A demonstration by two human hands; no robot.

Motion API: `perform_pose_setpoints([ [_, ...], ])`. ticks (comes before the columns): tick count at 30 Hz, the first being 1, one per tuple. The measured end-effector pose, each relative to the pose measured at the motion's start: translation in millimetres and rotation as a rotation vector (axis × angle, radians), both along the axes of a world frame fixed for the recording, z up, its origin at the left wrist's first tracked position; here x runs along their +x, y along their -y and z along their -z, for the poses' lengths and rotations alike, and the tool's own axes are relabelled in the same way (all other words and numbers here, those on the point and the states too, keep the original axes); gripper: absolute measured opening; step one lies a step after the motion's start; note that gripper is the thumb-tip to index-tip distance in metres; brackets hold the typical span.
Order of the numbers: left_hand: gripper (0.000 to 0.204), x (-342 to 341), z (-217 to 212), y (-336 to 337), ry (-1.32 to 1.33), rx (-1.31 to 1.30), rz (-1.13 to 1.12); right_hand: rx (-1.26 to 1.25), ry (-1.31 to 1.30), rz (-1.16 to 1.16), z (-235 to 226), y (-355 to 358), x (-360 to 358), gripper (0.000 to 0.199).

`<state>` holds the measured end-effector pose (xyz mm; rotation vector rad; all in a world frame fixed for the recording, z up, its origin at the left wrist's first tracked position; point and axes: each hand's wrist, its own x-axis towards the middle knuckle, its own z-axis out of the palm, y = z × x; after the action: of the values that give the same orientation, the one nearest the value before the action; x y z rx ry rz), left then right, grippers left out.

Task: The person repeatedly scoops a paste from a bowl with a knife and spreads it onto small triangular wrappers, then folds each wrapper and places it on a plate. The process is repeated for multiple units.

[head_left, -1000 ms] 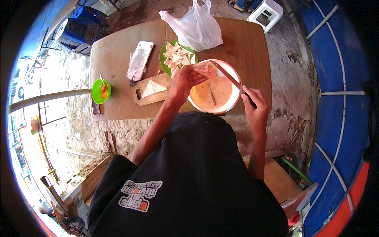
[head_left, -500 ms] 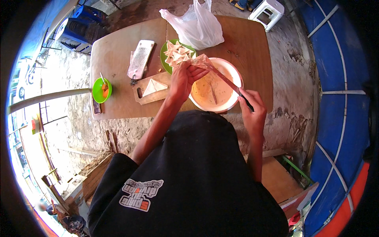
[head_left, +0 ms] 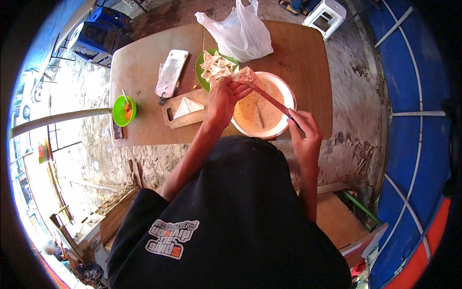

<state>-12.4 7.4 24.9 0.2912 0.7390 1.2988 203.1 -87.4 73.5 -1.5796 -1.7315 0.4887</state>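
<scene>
My left hand [head_left: 224,100] is raised over the near left rim of a wide pale basin [head_left: 291,98], its fingers curled under a soft pinkish-tan piece [head_left: 245,75] that looks coated with paste. In my right hand [head_left: 306,134] is the dark handle of a long, flat-bladed knife [head_left: 274,101], smeared with the same paste. The blade slants across the basin, its tip against the piece. Orange-tan paste [head_left: 250,108] lies in the basin, with a thin utensil [head_left: 260,117] resting in it. Just beyond my left hand, a green plate [head_left: 198,72] bears several pale triangular pieces [head_left: 216,65].
Left of my left hand lies a wooden cutting board [head_left: 197,117] with pale triangles [head_left: 188,107]. A metal grater [head_left: 172,72], a green bowl [head_left: 117,115] with orange food and a spoon, and a phone [head_left: 118,131] are farther left. A white plastic bag [head_left: 243,38] stands behind.
My right hand has shifted slightly left and nearer to me, and the knife with it. My left hand stays nearly in place with the piece.
</scene>
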Motion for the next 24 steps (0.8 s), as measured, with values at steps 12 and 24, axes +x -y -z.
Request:
perform_pose_setpoints([
  [12,0.034,-8.1,-2.5,-2.5,0.083,0.002,0.033,0.01,-0.126,0.078,5.3,6.0,9.4,0.025],
  [24,0.035,-3.7,-17.7,6.4,-0.062,0.117,0.086,-0.076,-0.161,0.007,-9.7,-0.6,4.0,0.022],
])
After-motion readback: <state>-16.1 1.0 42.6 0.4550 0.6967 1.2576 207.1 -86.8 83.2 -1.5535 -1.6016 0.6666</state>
